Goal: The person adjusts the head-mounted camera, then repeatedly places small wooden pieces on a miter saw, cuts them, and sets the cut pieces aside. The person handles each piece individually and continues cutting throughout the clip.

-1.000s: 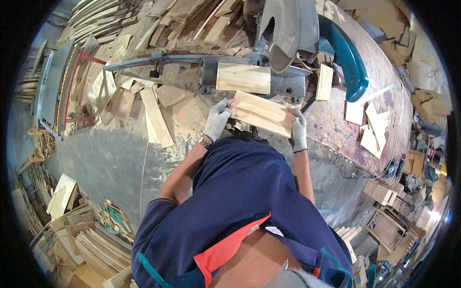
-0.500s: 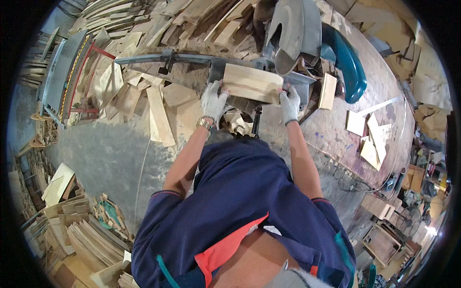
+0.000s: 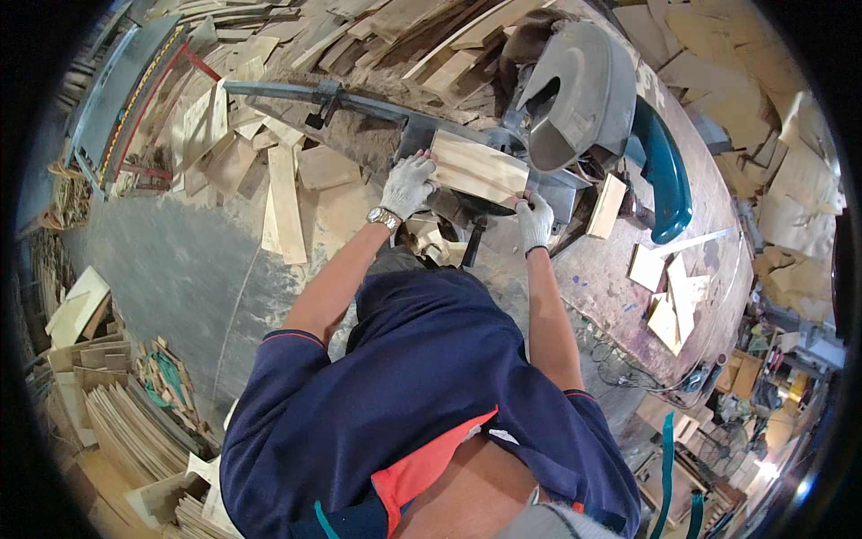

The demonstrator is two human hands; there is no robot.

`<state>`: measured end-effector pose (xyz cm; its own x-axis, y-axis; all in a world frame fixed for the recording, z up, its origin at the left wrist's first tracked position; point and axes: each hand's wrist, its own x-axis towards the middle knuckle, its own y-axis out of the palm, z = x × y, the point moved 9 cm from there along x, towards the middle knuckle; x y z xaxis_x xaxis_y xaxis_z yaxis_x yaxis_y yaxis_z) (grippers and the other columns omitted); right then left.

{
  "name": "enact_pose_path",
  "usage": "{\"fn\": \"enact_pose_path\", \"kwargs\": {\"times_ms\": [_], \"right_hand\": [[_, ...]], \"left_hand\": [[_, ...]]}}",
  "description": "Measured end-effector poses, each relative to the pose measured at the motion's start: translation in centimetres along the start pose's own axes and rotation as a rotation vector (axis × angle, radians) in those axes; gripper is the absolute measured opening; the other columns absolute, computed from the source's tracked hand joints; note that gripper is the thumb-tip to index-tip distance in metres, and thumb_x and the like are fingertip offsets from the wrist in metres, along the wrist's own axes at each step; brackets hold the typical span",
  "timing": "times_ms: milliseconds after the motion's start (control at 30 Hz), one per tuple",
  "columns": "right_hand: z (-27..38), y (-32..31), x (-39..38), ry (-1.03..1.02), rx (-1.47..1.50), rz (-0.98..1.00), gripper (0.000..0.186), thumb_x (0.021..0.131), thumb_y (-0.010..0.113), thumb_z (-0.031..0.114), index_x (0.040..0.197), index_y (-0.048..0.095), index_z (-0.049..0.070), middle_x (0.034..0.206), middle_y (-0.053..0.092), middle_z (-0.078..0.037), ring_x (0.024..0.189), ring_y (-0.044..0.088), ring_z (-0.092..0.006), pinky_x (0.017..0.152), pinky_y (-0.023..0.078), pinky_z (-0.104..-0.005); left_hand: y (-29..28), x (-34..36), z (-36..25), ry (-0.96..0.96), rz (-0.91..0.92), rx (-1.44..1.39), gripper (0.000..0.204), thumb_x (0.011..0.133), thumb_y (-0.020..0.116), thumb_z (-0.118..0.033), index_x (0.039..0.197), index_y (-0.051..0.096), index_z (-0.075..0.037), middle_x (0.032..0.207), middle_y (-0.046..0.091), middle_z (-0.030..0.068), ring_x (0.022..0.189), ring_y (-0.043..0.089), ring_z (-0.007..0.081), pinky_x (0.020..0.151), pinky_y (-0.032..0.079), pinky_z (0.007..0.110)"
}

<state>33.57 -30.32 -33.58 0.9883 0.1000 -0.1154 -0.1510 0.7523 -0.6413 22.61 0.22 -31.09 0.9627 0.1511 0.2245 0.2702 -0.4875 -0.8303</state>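
Observation:
A pale wooden block or stack of short boards (image 3: 480,167) lies on the bed of a grey mitre saw (image 3: 579,99), just left of its blade guard. My left hand (image 3: 409,184), in a white glove with bare fingertips and a watch at the wrist, grips the wood's left end. At its near right corner my right hand (image 3: 536,221), gloved the same way, pinches the edge between thumb and fingers. The saw's teal handle (image 3: 663,180) stands to the right of the guard. The underside of the wood is hidden.
A metal rail (image 3: 296,91) runs left from the saw. Offcuts (image 3: 285,202) lie on the left, more wood (image 3: 422,36) behind. On the round tabletop, right, are a small block (image 3: 607,206) and thin pieces (image 3: 669,301). Stacked boards (image 3: 135,431) stand lower left.
The whole view has shifted and turned slightly, so the wood now appears tilted down to the right. My left fingers lie further over its left end; both hands still hold it.

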Motion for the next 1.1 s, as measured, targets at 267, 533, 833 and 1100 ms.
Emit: {"fn": "enact_pose_path", "kwargs": {"times_ms": [267, 533, 833, 1100], "right_hand": [[-0.3, 0.1, 0.1, 0.073, 0.09, -0.004, 0.035, 0.086, 0.077, 0.017, 0.114, 0.076, -0.004, 0.098, 0.077, -0.009, 0.089, 0.067, -0.0157, 0.083, 0.051, -0.0293], [-1.1, 0.6, 0.4, 0.127, 0.198, 0.037, 0.029, 0.086, 0.078, 0.013, 0.11, 0.077, -0.003, 0.091, 0.074, -0.003, 0.082, 0.062, -0.0104, 0.077, 0.049, -0.0266], [-0.2, 0.2, 0.2, 0.136, 0.101, 0.038, 0.028, 0.086, 0.078, 0.014, 0.109, 0.076, -0.002, 0.092, 0.073, -0.004, 0.083, 0.061, -0.0114, 0.078, 0.049, -0.0269], [11.0, 1.6, -3.5, -0.333, -0.505, 0.095, 0.075, 0.071, 0.091, 0.026, 0.139, 0.064, 0.014, 0.157, 0.047, -0.021, 0.134, 0.051, -0.0429, 0.108, 0.045, -0.05]], "left_hand": [[0.1, -0.3, 0.7, -0.038, -0.036, -0.058, 0.044, 0.078, 0.082, -0.03, 0.113, 0.069, -0.006, 0.142, 0.064, 0.0158, 0.141, 0.052, 0.0324, 0.115, 0.043, 0.047], [0.8, -0.5, 1.0, -0.013, -0.024, -0.114, 0.045, 0.08, 0.081, -0.026, 0.119, 0.066, -0.01, 0.135, 0.066, 0.0106, 0.142, 0.05, 0.031, 0.117, 0.041, 0.048], [1.4, -0.7, 0.6, 0.011, 0.021, -0.007, 0.054, 0.084, 0.077, -0.033, 0.131, 0.065, -0.01, 0.14, 0.064, 0.01, 0.146, 0.046, 0.0294, 0.124, 0.032, 0.046], [1.8, -0.7, 0.1, 0.022, 0.102, 0.132, 0.054, 0.089, 0.072, -0.031, 0.136, 0.059, -0.007, 0.144, 0.059, 0.0136, 0.147, 0.043, 0.0355, 0.125, 0.028, 0.055]]}}
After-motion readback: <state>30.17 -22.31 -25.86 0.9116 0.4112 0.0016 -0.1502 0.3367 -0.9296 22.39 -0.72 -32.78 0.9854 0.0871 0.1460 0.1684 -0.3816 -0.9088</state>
